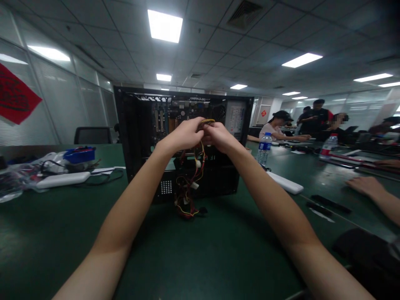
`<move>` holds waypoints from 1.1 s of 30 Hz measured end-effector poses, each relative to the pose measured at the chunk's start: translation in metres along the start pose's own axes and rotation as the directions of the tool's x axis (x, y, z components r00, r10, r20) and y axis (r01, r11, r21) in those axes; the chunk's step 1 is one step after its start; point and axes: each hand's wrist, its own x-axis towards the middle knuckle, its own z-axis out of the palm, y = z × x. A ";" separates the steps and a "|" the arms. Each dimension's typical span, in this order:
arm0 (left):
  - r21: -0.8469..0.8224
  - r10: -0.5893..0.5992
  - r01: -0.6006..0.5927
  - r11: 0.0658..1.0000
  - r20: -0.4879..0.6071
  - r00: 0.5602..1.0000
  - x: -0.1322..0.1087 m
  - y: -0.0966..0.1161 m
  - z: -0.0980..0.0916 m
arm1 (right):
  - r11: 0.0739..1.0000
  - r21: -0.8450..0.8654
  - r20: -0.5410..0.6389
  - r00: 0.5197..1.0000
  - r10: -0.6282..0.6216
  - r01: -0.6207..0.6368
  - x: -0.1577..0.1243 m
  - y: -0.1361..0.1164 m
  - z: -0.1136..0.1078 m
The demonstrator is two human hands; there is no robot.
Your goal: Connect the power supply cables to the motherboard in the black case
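- Across the desk (215, 254), both arms stretch forward and angle inward until the left hand (186, 135) and right hand (221, 136) meet before the case (215, 179).
- Each grip is closed, fingers curled around the upper part of the cables (198, 163); the fingertips are partly hidden.
- Thin yellow and red strands with white connectors, the cables dangle into a loose tangle just before the case.
- Black and upright on the desk, the case shows its open side, slots visible inside.

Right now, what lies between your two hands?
In the head view, a wire bundle with yellow strands lies between the left hand and right hand.
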 end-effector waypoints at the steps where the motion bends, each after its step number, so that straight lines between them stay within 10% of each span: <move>1: 0.064 -0.015 0.014 0.998 0.025 1.000 -0.003 0.003 -0.004 | 0.998 0.053 0.013 1.000 0.021 -0.021 -0.001 -0.001 0.002; 7: 0.224 -0.261 0.227 0.948 0.134 0.956 -0.006 -0.010 -0.015 | 0.966 0.226 0.096 0.990 0.105 -0.125 -0.008 -0.008 0.011; 14: -0.326 -0.330 0.413 0.850 0.282 0.901 -0.008 -0.029 -0.018 | 0.989 -0.138 0.172 0.982 0.083 -0.059 -0.015 -0.014 -0.008; 18: -0.498 -0.301 0.323 0.805 0.126 0.945 -0.003 -0.018 -0.021 | 0.972 -0.231 0.236 0.972 0.006 0.050 -0.020 -0.015 -0.011; 24: -0.549 -0.213 0.106 0.829 -0.135 0.968 0.008 -0.002 -0.007 | 0.978 0.208 0.211 0.977 -0.012 -0.033 -0.010 -0.015 -0.003; 33: -0.395 -0.022 0.060 0.917 0.101 0.995 0.000 -0.003 -0.018 | 0.990 0.138 0.316 0.949 -0.020 -0.025 -0.009 -0.018 -0.024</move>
